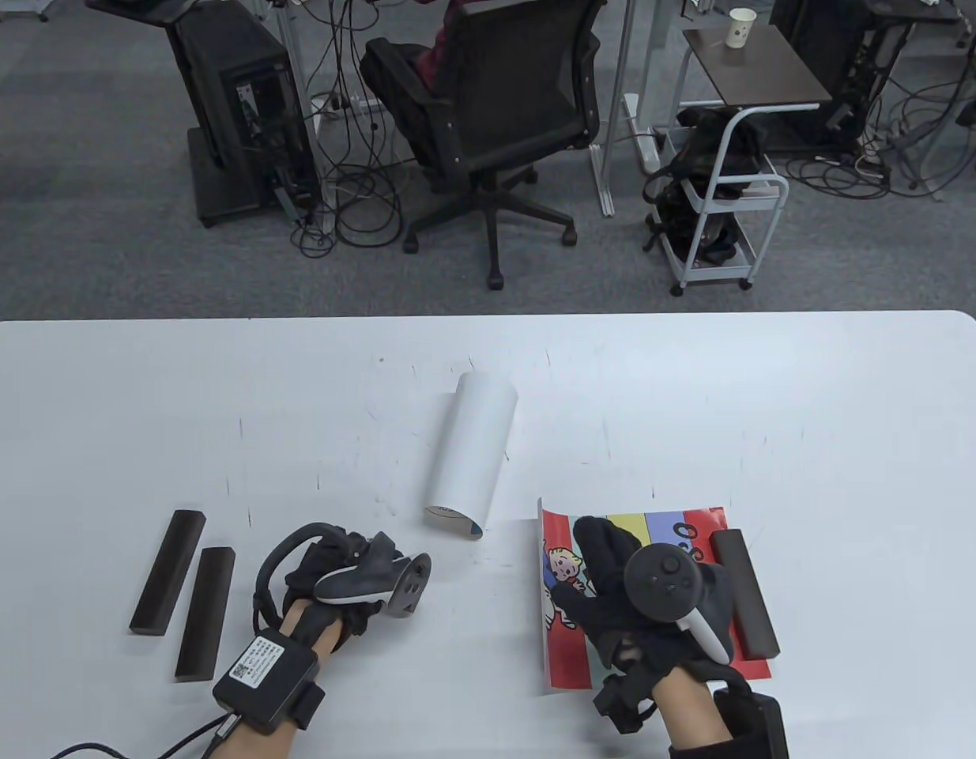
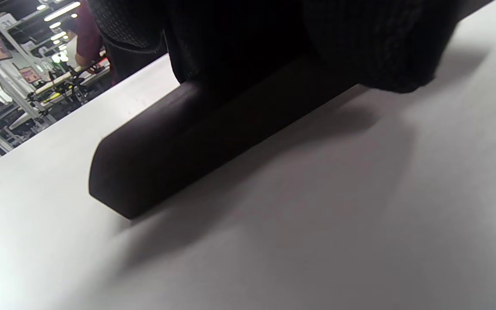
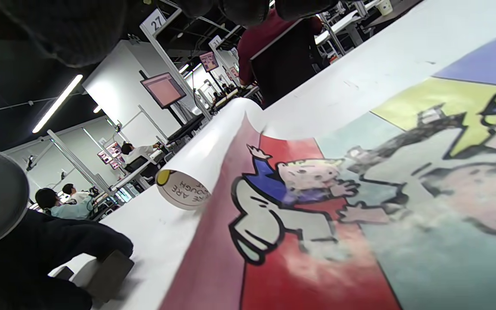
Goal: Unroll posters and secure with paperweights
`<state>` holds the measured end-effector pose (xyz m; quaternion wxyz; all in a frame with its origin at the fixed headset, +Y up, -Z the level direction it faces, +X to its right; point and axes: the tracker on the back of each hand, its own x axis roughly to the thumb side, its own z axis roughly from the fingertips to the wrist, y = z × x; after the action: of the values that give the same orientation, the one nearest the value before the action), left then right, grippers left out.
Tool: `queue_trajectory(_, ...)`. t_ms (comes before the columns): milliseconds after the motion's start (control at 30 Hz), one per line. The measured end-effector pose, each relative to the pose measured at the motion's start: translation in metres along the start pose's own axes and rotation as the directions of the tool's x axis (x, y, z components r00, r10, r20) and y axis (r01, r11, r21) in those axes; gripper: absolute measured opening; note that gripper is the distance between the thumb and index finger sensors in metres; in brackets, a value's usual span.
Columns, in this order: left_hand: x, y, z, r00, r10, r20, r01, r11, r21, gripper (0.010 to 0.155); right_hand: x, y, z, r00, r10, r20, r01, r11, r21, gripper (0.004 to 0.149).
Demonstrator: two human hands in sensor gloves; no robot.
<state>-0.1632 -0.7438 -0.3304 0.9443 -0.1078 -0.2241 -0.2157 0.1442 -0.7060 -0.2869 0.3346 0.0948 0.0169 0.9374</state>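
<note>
Four paperweights (image 1: 167, 583), two posters (image 1: 472, 462)

A hanging sign (image 3: 156, 20) reads "27".

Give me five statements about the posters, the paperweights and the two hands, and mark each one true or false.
1. The right hand presses on the colourful poster. True.
2. A paperweight lies on that poster's right edge. True.
3. The white poster is unrolled flat. False: it is rolled up.
4. The left hand is empty. False: it grips a paperweight.
5. Two spare paperweights lie right of the colourful poster. False: they lie at the table's left.
</note>
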Motion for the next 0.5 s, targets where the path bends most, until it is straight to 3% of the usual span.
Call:
queue_trajectory(67,-0.004,0.012,0.012,0.989,0.147,0.003,-0.147,0.987,0.063,0.068,0.007,-0.006,0.003,1.000,0.008,0.024,-0.008,1.000,-0.027,0.082)
queue_trajectory(167,-0.013,0.028,0.027,0.919,0.391,0.044,-0.393,0.907,0.150,0.068,0.022,-0.015,0.008,0.997,0.039,0.071,-0.034,0.997,-0.074,0.082)
queue_trajectory(333,-0.019,0.049,0.046,0.664,0.731,0.160,-0.742,0.616,0.266,0.068,0.061,-0.022,0.023,0.974,0.137,0.181,-0.105,0.979,-0.176,0.082)
queue_trajectory(500,-0.014,0.051,0.053,0.270,0.923,0.275,-0.951,0.212,0.225,0.068,0.100,-0.005,0.033,0.919,0.304,0.249,-0.242,0.937,-0.253,0.081)
